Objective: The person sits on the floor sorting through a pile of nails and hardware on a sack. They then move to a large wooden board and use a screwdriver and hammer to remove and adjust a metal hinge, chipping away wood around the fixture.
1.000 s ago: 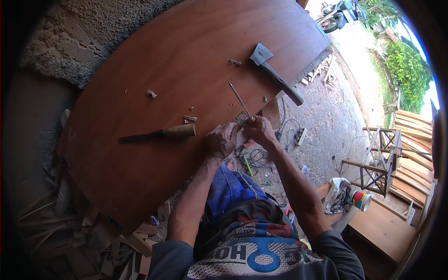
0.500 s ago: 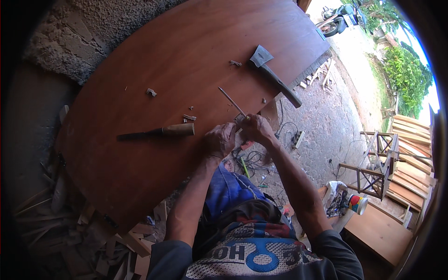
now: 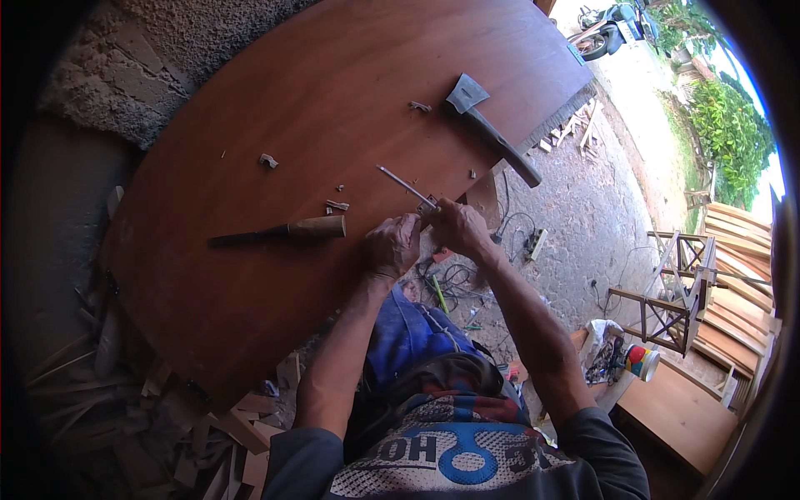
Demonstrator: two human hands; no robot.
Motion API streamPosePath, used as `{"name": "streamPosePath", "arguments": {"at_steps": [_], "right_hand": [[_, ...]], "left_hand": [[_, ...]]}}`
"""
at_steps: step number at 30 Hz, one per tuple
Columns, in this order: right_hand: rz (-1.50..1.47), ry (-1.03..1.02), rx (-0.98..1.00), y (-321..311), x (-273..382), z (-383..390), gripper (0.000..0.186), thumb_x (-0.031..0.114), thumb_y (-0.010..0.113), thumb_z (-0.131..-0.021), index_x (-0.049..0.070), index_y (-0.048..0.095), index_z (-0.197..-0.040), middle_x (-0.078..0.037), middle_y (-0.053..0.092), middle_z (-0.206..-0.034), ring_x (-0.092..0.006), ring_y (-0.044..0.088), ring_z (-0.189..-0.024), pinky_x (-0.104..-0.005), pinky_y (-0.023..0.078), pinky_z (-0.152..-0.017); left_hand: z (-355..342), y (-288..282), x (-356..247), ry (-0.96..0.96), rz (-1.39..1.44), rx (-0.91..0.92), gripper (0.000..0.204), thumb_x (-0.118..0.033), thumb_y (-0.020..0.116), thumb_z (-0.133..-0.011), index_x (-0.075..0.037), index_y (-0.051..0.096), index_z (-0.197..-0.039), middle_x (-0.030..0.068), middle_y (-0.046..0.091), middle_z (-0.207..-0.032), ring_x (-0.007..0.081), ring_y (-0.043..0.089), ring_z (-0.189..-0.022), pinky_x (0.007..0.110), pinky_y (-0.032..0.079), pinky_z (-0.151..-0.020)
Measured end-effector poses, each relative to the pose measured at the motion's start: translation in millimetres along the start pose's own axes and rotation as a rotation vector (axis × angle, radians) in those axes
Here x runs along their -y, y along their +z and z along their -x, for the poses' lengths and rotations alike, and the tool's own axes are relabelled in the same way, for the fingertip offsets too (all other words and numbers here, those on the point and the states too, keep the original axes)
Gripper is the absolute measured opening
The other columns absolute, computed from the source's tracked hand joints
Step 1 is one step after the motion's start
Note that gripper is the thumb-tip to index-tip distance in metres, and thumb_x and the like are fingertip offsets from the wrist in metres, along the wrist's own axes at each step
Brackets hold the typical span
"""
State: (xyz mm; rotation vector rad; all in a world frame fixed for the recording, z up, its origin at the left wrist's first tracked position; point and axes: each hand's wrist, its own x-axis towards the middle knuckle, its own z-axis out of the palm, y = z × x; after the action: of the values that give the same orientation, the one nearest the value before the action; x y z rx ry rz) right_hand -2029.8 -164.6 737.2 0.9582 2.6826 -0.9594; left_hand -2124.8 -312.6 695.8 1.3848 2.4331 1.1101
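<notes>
My right hand (image 3: 458, 223) is closed round the handle of a screwdriver (image 3: 404, 186), its metal shaft angled up-left over the wooden panel (image 3: 333, 100). My left hand (image 3: 392, 248) is closed at the panel's near edge, just left of the right; what its fingers hold is hidden. A small metal plate (image 3: 427, 202) shows partly between my hands. A chisel (image 3: 310, 227) with a wooden handle lies left of my hands. A hatchet (image 3: 492, 129) lies at the upper right, its handle over the edge. Small metal pieces (image 3: 268, 161) are scattered on the panel.
A rough masonry block (image 3: 133, 75) is at upper left, wood scraps (image 3: 208, 450) at lower left. Cables and a power strip (image 3: 537, 246) lie on the floor. Rightward are dark frames (image 3: 667, 308), stacked boards (image 3: 733, 333), a can (image 3: 643, 362), and a parked motorbike (image 3: 608, 37).
The screwdriver's tip has swung left and down across the panel, and my right hand has turned slightly with it. My left hand has shifted very little.
</notes>
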Motion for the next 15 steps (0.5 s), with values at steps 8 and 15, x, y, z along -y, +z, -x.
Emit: {"name": "streamPosePath", "arguments": {"at_steps": [8, 15], "right_hand": [[0.125, -0.313, -0.091, 9.6, -16.2, 2.2, 0.014, 0.019, 0.056, -0.090, 0.005, 0.053, -0.094, -0.021, 0.064, -0.077, -0.0450, 0.064, -0.077, -0.0543, 0.049, -0.066], [0.065, -0.193, 0.132, -9.6, -11.2, -14.5, 0.018, 0.021, 0.058, -0.089, 0.007, 0.061, -0.099, -0.022, 0.067, -0.082, -0.0417, 0.067, -0.082, -0.0497, 0.051, -0.069]], "left_hand": [[2.2, 8.1, 4.7, -0.035, -0.035, 0.012, 0.013, -0.022, 0.059, -0.093, -0.012, 0.066, -0.093, 0.0078, 0.069, -0.081, 0.0291, 0.067, -0.074, 0.043, 0.055, -0.064], [0.5, 3.3, 0.5, -0.023, 0.012, -0.036, 0.011, -0.021, 0.058, -0.093, -0.012, 0.065, -0.093, 0.0078, 0.069, -0.082, 0.0290, 0.069, -0.077, 0.043, 0.055, -0.065]]}}
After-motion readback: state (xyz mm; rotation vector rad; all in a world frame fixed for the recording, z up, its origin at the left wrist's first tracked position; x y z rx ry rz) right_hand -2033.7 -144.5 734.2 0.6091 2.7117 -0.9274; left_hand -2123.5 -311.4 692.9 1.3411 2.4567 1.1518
